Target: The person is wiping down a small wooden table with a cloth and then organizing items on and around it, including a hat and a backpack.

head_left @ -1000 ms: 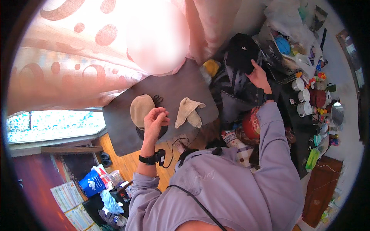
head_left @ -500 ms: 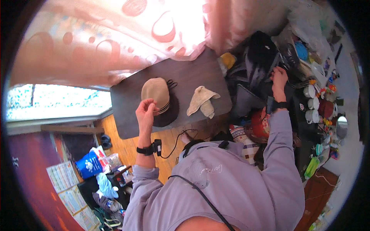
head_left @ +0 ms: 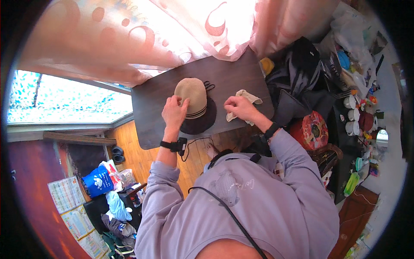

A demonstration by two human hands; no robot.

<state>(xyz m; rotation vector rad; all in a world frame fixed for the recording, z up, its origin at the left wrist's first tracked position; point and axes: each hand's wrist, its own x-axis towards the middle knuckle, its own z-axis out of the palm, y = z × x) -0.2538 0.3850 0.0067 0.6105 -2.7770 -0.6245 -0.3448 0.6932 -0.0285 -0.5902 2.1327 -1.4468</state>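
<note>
Patterned pink curtain (head_left: 108,41), blue bag (head_left: 97,180)

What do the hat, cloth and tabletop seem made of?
Hat: probably woven straw or knit fabric, matte; its tan part looks finely textured. Cloth: soft matte fabric, possibly cotton, judging by its limp folds. Tabletop: dark wood or laminate, dull; faint streaks suggest grain.

Sweatshirt (head_left: 267,203): pale script beside a dark graphic
Printed sheets (head_left: 79,219): dense print, too small to read
Blue bag (head_left: 97,179): white emblem
</note>
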